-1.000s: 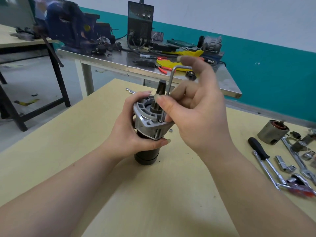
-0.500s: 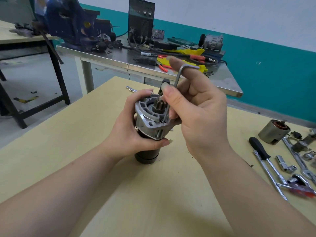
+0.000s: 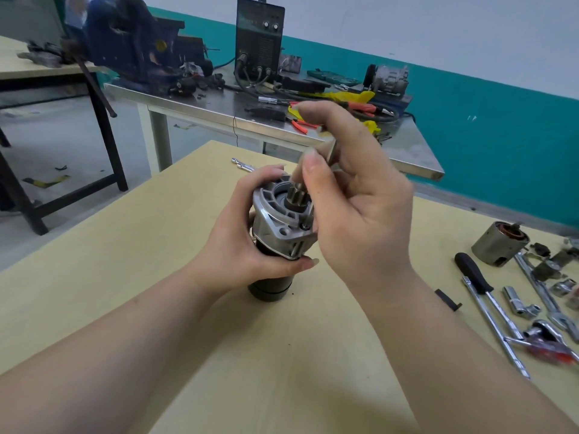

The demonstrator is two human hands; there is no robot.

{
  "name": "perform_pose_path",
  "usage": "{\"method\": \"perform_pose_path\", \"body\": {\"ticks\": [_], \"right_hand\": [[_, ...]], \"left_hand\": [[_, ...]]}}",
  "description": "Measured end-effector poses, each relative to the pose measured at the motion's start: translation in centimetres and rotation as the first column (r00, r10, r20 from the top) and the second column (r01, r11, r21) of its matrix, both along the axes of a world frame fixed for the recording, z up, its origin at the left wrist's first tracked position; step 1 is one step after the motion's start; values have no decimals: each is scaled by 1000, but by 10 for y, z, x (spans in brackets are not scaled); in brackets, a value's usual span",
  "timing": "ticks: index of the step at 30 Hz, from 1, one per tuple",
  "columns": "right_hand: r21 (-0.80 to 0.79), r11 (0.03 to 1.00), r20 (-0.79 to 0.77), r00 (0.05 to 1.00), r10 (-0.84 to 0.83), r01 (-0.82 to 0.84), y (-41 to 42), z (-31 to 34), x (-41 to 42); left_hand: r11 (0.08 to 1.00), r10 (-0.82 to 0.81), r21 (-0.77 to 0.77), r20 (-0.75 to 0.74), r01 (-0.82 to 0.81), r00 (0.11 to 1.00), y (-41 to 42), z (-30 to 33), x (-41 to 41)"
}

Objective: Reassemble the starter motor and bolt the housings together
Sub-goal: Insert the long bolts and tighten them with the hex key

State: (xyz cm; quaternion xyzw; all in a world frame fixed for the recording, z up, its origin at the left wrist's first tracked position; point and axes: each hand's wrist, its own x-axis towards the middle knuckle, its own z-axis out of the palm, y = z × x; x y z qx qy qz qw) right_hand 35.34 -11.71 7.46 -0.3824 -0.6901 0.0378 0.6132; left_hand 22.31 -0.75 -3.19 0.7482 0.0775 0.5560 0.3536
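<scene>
The starter motor (image 3: 275,230) stands upright on the wooden table (image 3: 125,261), its black body below and its silver nose housing with the pinion gear on top. My left hand (image 3: 241,245) wraps around the housing from the left and steadies it. My right hand (image 3: 354,198) pinches an L-shaped hex key (image 3: 329,148) between thumb and fingers. The key's long end points down into a bolt (image 3: 305,226) at the housing's right flange. Most of the key is hidden behind my fingers.
To the right lie a dark-handled screwdriver (image 3: 474,275), a ratchet, sockets, wrenches and a cylindrical motor part (image 3: 498,245). A small extension bar (image 3: 242,164) lies beyond the motor. Behind stands a steel bench (image 3: 219,111) with a vise, a welder and pliers.
My right hand has turned the hex key, so its short arm has swung round behind my fingers. The motor and my left hand stay in place.
</scene>
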Motion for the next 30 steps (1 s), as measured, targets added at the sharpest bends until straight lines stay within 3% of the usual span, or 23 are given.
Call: {"method": "perform_pose_path", "body": {"ticks": [4,8,10,12,14,16,19,25,28,30], "right_hand": [[-165,984,94,992,89,-73,-10,31,16],[-209,961,368,925,-95,182,-2,64,17],[-277,926,398,908,-132,256,3,68,12],[-450,885,190,981,-38,121,3,65,10],[-546,831,-95,993,64,-106,-2,62,11],[-532,802,-287,949,130,-271,-5,54,13],[-336,883,-486,863,135,-327,-10,38,6],[-80,983,-616,784,82,-165,-14,12,-19],[-105,958,-605,782,152,-268,-12,13,-15],[-204,896,-514,822,246,-396,-8,20,-1]], "left_hand": [[1000,10,-29,-8,-10,1000,0,0,-2],[1000,28,-8,-30,-28,999,0,1,-2],[999,30,14,-36,-30,999,-1,1,-2],[999,32,14,-31,-32,999,-1,1,-3],[1000,23,-16,-18,-24,1000,-2,1,-4],[999,27,-36,-18,-28,999,-2,2,-4],[1000,21,-16,-32,-21,999,-2,1,-3],[1000,-7,23,-20,7,1000,2,0,-2],[1000,-25,12,-10,25,1000,3,-1,-2],[1000,-22,11,-7,22,1000,2,-1,-3]]}}
